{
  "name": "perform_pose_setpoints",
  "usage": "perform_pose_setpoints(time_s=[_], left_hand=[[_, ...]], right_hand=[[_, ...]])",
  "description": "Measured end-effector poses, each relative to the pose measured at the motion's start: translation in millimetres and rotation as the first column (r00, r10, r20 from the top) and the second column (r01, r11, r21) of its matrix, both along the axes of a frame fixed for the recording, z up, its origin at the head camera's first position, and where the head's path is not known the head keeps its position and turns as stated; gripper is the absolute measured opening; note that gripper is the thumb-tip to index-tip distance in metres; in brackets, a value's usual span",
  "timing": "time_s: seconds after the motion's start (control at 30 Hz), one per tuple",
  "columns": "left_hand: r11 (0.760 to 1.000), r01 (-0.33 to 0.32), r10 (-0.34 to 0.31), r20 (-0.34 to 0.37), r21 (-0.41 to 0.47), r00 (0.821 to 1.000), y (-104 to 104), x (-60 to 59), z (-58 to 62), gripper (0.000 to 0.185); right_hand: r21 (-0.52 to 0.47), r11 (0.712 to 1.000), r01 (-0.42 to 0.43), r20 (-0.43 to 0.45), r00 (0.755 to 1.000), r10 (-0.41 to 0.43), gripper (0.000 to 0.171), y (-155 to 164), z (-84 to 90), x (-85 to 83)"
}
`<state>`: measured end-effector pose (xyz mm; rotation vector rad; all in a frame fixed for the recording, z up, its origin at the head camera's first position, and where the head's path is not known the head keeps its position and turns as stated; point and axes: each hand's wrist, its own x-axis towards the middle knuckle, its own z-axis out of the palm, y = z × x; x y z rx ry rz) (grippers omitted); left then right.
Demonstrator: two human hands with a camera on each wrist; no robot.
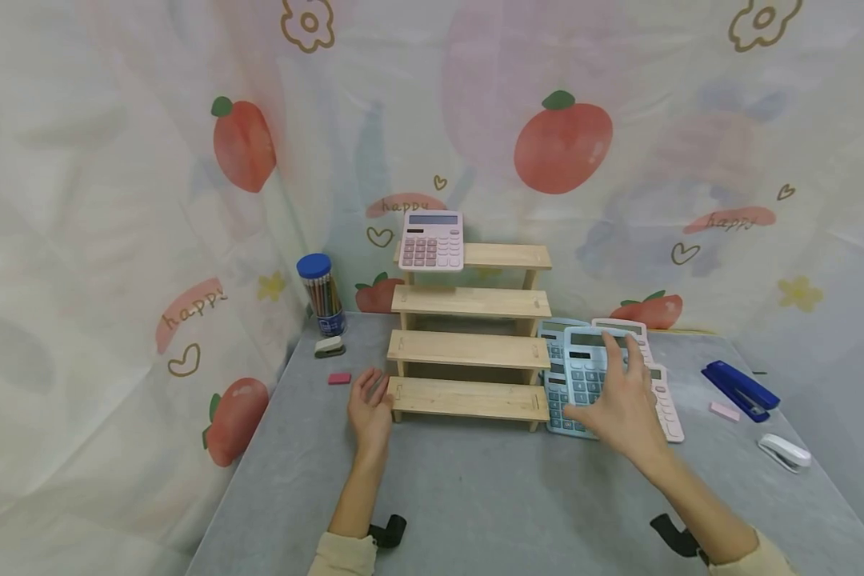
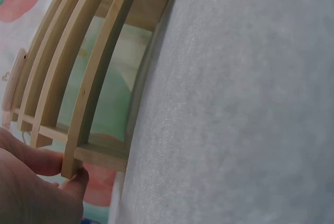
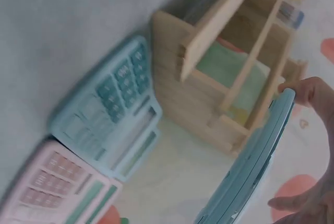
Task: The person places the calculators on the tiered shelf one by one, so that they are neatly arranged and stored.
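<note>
Blue calculator [image 1: 589,364] sits raised in your right hand [image 1: 622,404], lifted off the other calculators just right of the wooden stepped shelf [image 1: 470,352]. Your fingers curl round its edges: the head view shows them spread over its face, while the right wrist view shows the same blue calculator [image 3: 245,166] edge-on, with a fingertip [image 3: 308,91] hooked over its top edge.

The right wrist view also shows what the hand covers in the head view: a second blue calculator [image 3: 112,106] lying flat on the grey table [image 1: 475,496], just beside the shelf's end, and a pink calculator [image 3: 57,185] touching it.

Your left hand [image 1: 370,408] rests against the left end of the shelf's lowest step. The left wrist view shows the thumb [image 2: 73,182] and a finger pinching that board's end; the head view cannot confirm this grip.

Only the head view shows another pink calculator [image 1: 432,240] leaning on the top step, the pencil jar [image 1: 321,294] at the table's back left, and the blue stapler [image 1: 740,390] and white stapler [image 1: 785,452] at the right.
</note>
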<state>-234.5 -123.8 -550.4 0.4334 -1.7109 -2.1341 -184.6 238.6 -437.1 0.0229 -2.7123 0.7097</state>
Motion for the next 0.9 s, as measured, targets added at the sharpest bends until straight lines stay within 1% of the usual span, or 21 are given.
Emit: perform_pose_setpoints(time_s=[0.3,0.5,0.73,0.9], left_hand=[[1.000,0.001,-0.001,-0.009,-0.004,1.000,-1.0,0.9,0.1,0.060],[1.000,0.000,0.000,-0.001,-0.008,1.000,-0.1,0.0,-1.1,0.061],[1.000,-0.014,0.014,0.009,-0.009,1.000,0.1,0.7,0.2,0.061],[1.000,-0.010,0.010,-0.002,-0.008,1.000,0.0,1.2,1.3,0.061]], right_hand=[[0.009,0.998,-0.062,-0.064,0.996,0.062,0.129,-18.6,46.9,-45.7],[0.020,0.997,-0.076,-0.090,0.993,0.077,0.126,-36.8,73.7,-76.2],[0.005,0.996,-0.092,-0.064,0.994,0.092,0.123,-61.0,95.7,-113.4],[-0.012,0.996,-0.086,-0.047,0.995,0.085,0.122,-78.4,105.7,-142.2]])
